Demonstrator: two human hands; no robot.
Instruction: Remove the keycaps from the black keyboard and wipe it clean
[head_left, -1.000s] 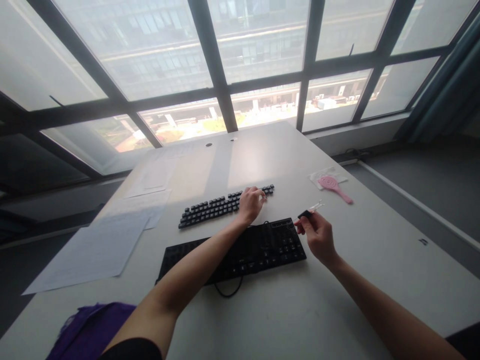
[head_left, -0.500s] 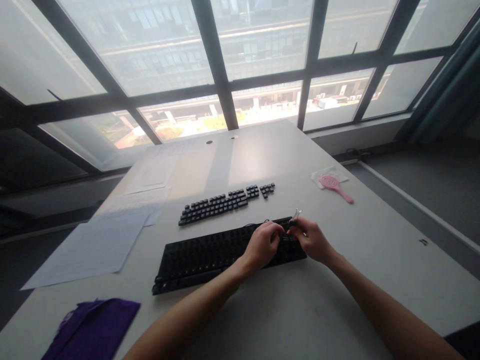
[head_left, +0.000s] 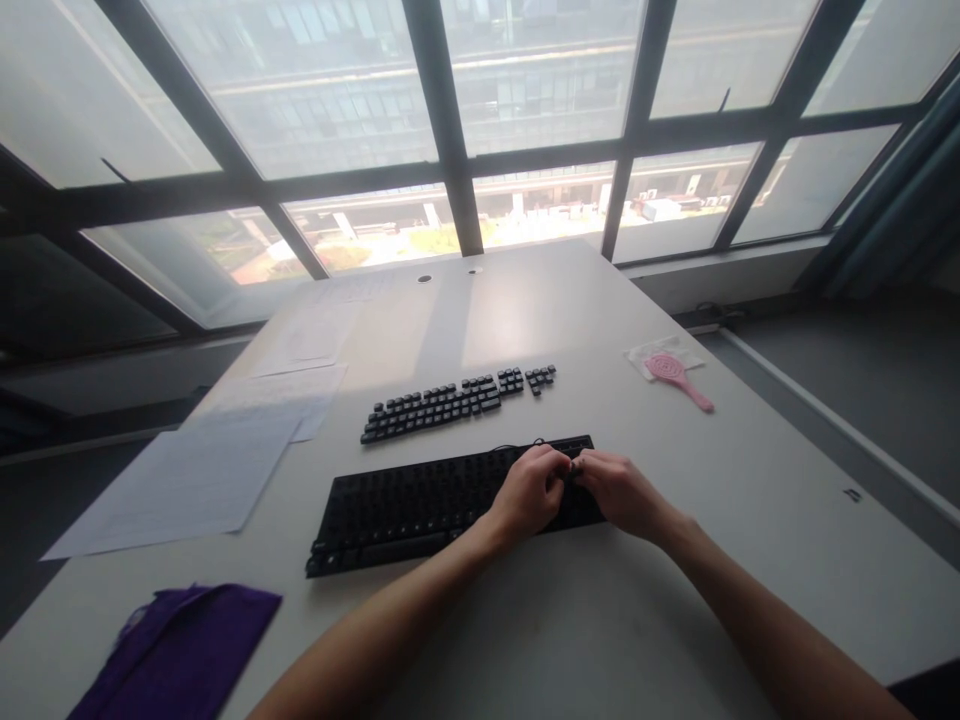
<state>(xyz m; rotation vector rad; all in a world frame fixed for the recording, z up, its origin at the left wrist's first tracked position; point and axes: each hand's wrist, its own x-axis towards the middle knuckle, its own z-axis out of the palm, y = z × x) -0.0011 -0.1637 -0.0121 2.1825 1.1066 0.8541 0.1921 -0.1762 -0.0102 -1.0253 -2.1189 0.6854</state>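
The black keyboard [head_left: 397, 505] lies on the white table [head_left: 780, 490], and over its right part I see the left hand [head_left: 529, 490] and the right hand [head_left: 619, 488], both with fingers curled in, tips almost meeting. What either one grips, if anything, I can't tell. Loose keys [head_left: 431, 413] sit in rows beyond the keyboard; a pink brush [head_left: 666, 369] lies past its right end.

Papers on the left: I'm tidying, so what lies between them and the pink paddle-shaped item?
In the head view, rows of black keycaps lie between the papers and pink paddle-shaped item, flanked by white tabletop.
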